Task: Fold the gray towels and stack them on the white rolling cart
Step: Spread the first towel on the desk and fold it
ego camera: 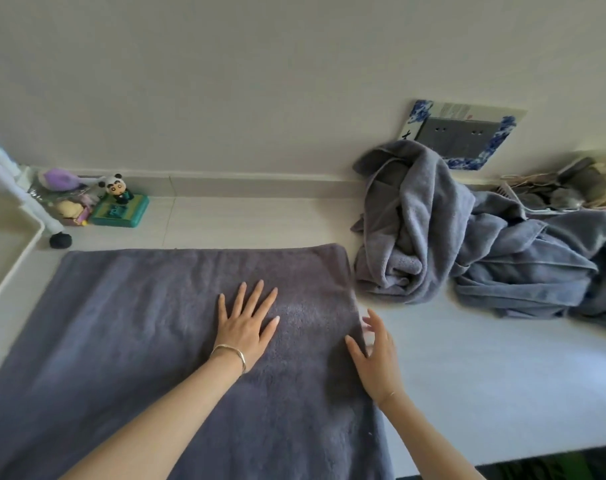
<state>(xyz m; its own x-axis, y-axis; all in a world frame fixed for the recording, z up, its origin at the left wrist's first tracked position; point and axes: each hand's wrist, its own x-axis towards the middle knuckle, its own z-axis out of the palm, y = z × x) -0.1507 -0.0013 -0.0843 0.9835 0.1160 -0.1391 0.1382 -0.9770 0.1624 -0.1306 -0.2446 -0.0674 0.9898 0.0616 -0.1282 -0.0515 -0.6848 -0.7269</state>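
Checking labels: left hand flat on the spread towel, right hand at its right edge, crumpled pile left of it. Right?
No: the head view shows the pile to the right of the towel, not left. The left hand flat on it and the right hand at its right edge both hold.

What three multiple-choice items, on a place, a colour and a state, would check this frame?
1. Where is the crumpled towel pile? A. right of the spread towel B. on top of it C. left of it
2. What colour is the box under the panda figurine? A. red B. green C. white
3. How is the left hand? A. flat on the spread towel B. gripping a corner C. lifted clear
Key: 1 A, the pile sits beyond the towel's right edge; 2 B, the box is green; 3 A, straight fingers lie on the cloth.
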